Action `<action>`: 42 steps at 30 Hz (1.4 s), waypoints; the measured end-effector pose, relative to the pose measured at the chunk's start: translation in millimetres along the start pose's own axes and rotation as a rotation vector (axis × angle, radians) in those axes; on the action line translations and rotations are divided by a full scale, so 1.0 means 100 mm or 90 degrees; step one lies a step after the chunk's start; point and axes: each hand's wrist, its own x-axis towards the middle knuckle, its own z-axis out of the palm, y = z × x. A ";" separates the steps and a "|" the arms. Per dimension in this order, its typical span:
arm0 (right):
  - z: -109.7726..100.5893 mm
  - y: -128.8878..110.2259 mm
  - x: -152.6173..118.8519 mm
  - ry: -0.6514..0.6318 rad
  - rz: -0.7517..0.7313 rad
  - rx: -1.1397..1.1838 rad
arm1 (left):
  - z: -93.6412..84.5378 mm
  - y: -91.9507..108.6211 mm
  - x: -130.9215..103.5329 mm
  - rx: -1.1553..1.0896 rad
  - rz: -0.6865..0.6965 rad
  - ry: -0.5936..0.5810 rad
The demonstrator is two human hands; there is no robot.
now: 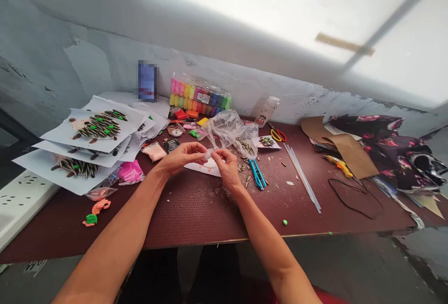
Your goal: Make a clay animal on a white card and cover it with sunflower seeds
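My left hand (187,157) and my right hand (227,164) meet over a white paper (199,168) near the middle of the table. Between their fingertips they pinch a small whitish piece (209,154), too small to make out clearly. Orange marks show on the paper, which my hands partly cover. Just behind them lies a clear plastic bag (227,127) with striped seeds (245,145), some of them spilled beside my right hand. A blue cutter (258,174) rests to the right.
Stacked papers with seed hedgehogs (94,129) stand at the left, beside a white power strip (24,201). Colourful clay packs (199,98), a white bottle (268,110) and scissors (277,134) are at the back. Clear sticks (303,178), a glue gun (339,166) and floral cloth (395,150) lie right.
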 end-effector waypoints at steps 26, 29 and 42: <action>0.02 -0.09 -0.02 -0.031 0.017 0.132 | 0.21 0.07 0.04 -0.051 0.076 0.128; 0.02 -0.07 -0.02 -0.044 0.025 0.132 | 0.23 0.08 0.02 -0.042 0.068 0.106; -0.02 -0.03 0.00 -0.015 -0.001 0.081 | 0.16 0.13 -0.03 -0.046 0.051 0.044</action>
